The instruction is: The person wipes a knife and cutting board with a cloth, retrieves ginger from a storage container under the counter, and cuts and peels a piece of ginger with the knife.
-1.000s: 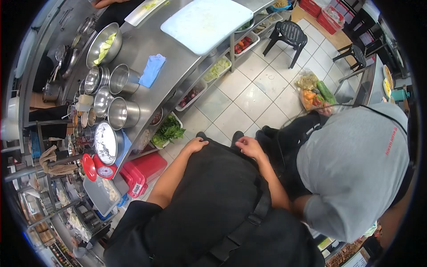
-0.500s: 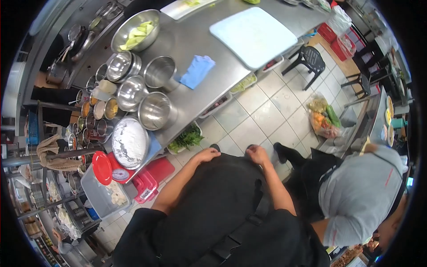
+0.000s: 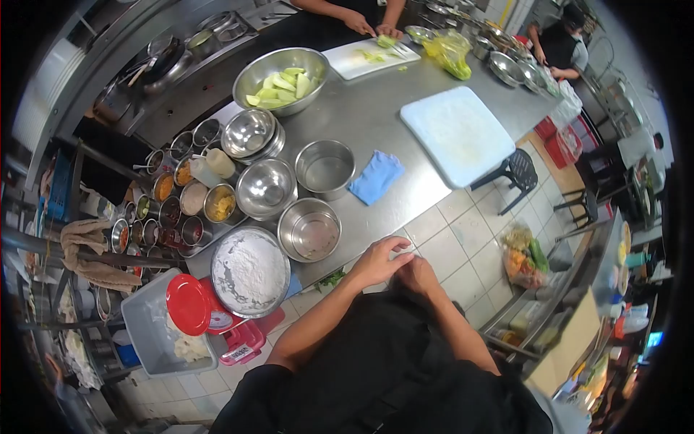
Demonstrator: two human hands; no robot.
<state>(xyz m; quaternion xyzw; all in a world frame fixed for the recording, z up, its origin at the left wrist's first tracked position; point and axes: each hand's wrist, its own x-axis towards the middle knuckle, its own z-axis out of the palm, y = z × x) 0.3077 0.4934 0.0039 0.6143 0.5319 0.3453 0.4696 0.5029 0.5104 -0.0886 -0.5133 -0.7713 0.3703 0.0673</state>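
- Head view, left hand: the person's left hand (image 3: 377,262) is loosely curved, with a gap between thumb and fingers, and meets the right hand in front of the body.
- Head view, right hand: the right hand (image 3: 418,275) is partly hidden behind the left, so I cannot tell whether it is closed or grips anything.
- Head view, nearest to the hands: the black cloth apron (image 3: 383,347) covers the person's front, just below both hands. The nearest thing on the stainless steel worktop (image 3: 361,108) is a round, shiny steel pot (image 3: 309,230), near the left hand and apart from it.
- Head view, beside that pot: a second, deeper steel pot (image 3: 325,168), a wide steel bowl (image 3: 265,188) and a rectangular blue cloth (image 3: 377,178).
- Head view, to the left: a round metal basin (image 3: 278,304) holds white powder (image 3: 251,267), close to a red dial scale (image 3: 220,318) and a grey plastic tub (image 3: 141,329).
- Head view, further up: a large steel bowl (image 3: 256,72) holds pale green wedges (image 3: 282,87). Next to it, another person's hands (image 3: 389,31) work over a white cutting board (image 3: 347,65).
- Head view, right side: a pale blue rectangular board (image 3: 457,136) lies at the worktop's edge, and a clear bag of vegetables (image 3: 526,260) rests on the tiled floor (image 3: 470,231).
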